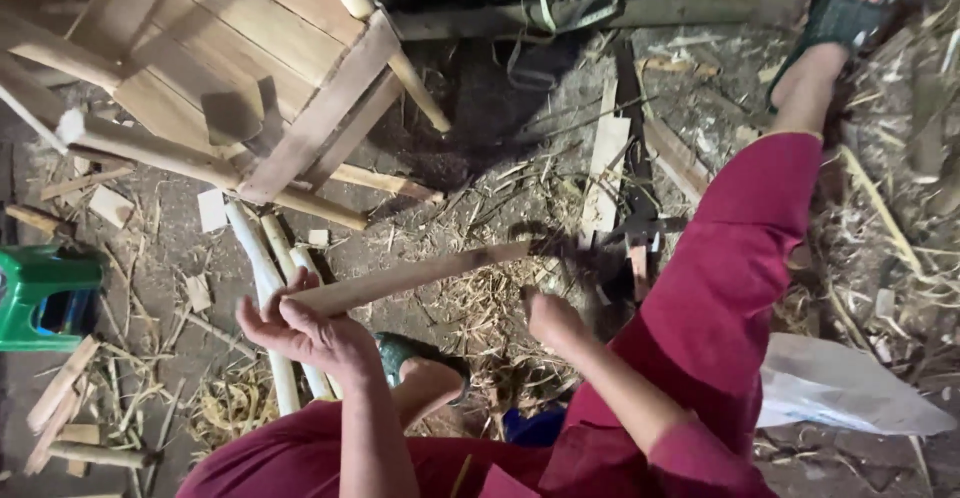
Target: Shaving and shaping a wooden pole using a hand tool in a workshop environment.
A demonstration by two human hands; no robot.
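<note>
A: What's biggest here?
B: A wooden frame point(230, 58) lying on the dirt floor point(480, 118), with peeled poles point(270, 278) beside it.
A: And the hands?
B: The left hand point(305, 333) grips one end of a long wooden slat point(410, 278). The right hand point(550, 320) is closed in a fist just below the slat's middle; whether it holds anything, I can't tell.

Dirt floor point(480, 108) with wood scraps

On it lie straw and shavings point(490, 308), pale peeled sticks point(262, 268), a flat plank point(603, 173), a green plastic stool point(45, 293) and a white bag point(840, 388).
</note>
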